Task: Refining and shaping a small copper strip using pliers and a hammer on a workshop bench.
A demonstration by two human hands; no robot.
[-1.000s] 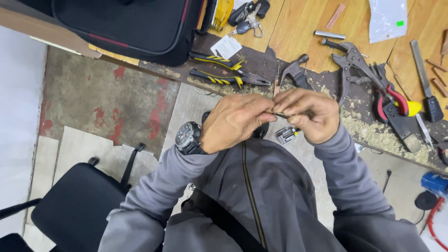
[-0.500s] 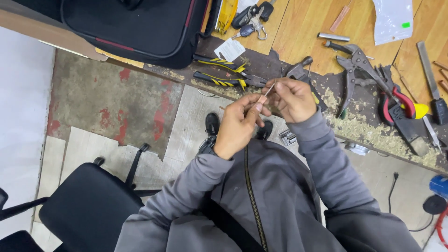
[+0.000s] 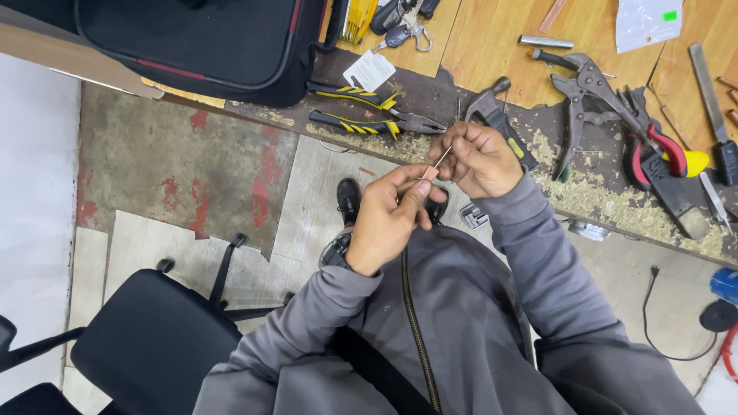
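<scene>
Holds a thin metal pin (image 3: pixel 443 157) up in the middle of the frame, just under the edge of the wooden bench (image 3: pixel 492 38). Pinches its lower end with the left hand (image 3: pixel 388 223), thumb and first finger shut tight on it, with a small tan bit at the tips. Grips its upper end with the right hand (image 3: pixel 480 157), fingers curled closed around it.

A second ago, pressed both hands close together, with the pin almost hidden. Now holds them a little apart, so more of the pin shows between them, slanting up to the right. Turns the left wrist too, so no more watch face to see. Looks like close, careful work on the pin, up near the eyes and away from the bench top.

Leaves the tools alone: yellow and black pliers (image 3: pixel 369 111) in the upper middle, grey locking pliers (image 3: pixel 588 92) in the upper right, black bag (image 3: pixel 207 38) in the upper left. Black chair (image 3: pixel 154 346) in the lower left.
</scene>
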